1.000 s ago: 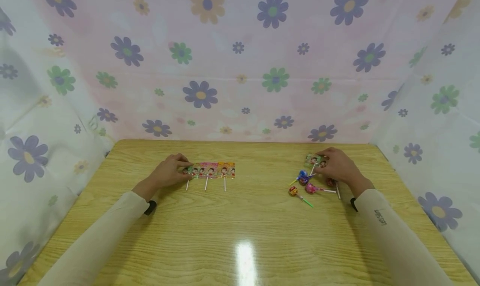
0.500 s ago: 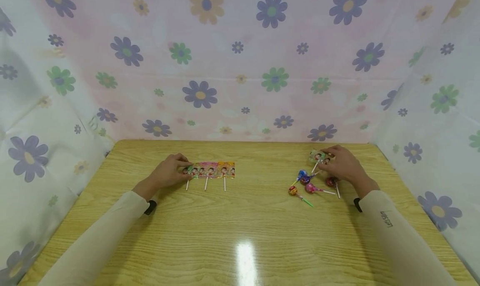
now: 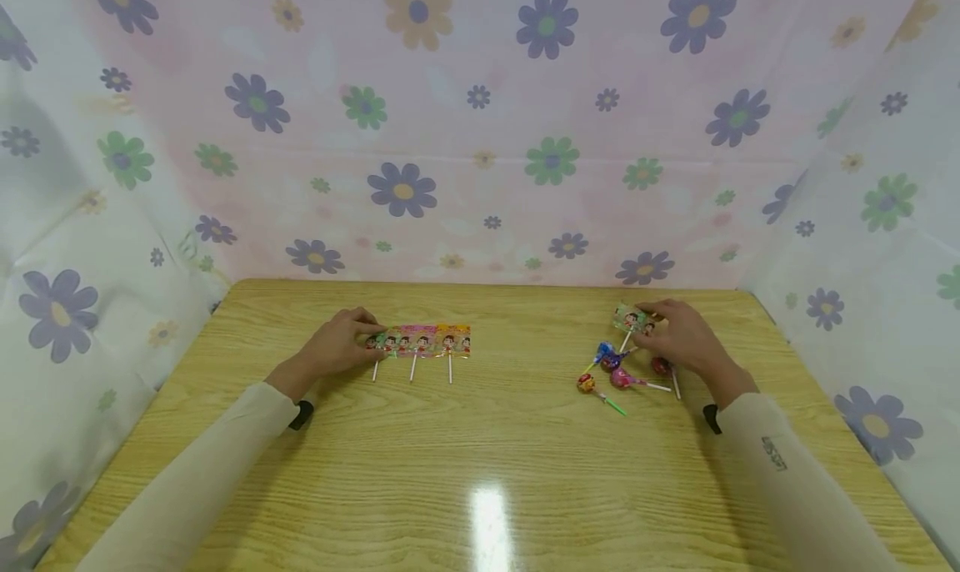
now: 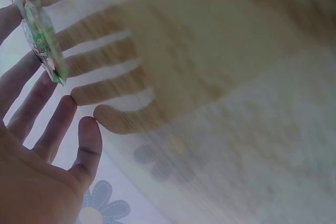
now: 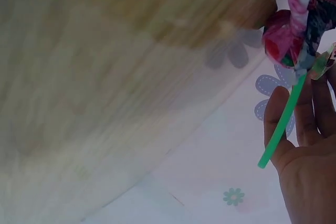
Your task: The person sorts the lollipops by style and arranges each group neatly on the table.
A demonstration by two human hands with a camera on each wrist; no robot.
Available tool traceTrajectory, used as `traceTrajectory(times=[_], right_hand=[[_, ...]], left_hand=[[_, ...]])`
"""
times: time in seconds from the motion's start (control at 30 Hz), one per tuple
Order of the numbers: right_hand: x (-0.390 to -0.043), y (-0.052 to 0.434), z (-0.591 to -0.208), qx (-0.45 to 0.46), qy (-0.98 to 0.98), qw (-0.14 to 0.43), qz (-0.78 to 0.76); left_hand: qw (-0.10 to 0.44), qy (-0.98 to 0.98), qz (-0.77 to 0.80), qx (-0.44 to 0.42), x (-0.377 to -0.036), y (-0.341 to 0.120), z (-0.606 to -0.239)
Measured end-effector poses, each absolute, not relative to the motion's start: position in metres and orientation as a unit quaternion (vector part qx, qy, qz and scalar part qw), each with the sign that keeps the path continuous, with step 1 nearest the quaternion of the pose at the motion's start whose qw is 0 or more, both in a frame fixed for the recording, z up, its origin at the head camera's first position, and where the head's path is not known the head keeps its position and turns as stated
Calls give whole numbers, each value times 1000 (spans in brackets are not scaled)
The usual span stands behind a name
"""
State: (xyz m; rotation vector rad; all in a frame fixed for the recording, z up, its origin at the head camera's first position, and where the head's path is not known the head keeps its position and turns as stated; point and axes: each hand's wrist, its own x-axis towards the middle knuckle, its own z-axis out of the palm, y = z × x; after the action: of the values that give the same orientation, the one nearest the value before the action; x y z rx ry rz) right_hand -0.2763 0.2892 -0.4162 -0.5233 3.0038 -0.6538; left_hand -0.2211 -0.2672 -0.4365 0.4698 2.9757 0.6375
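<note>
Wood-grain table (image 3: 375,472), 3 flat lollipops (image 3: 422,339), 5 round lollipops (image 3: 621,378)

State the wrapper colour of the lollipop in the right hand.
The wrapper is green; head view.

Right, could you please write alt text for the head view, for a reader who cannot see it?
A person's left hand holds the green end of a row of three flat lollipops in green, pink and orange wrappers on a yellowish wood-grain table. The right hand holds another flat, green-wrapped lollipop beside five round lollipops in coloured wrappers.
</note>
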Motion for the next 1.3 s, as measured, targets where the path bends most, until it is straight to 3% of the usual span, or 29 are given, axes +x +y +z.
traceTrajectory(times=[1.3], right_hand=[[-256,272,-422,-164,945,16,-284]], left_hand=[[20,967,196,160,-223,-269,-439]])
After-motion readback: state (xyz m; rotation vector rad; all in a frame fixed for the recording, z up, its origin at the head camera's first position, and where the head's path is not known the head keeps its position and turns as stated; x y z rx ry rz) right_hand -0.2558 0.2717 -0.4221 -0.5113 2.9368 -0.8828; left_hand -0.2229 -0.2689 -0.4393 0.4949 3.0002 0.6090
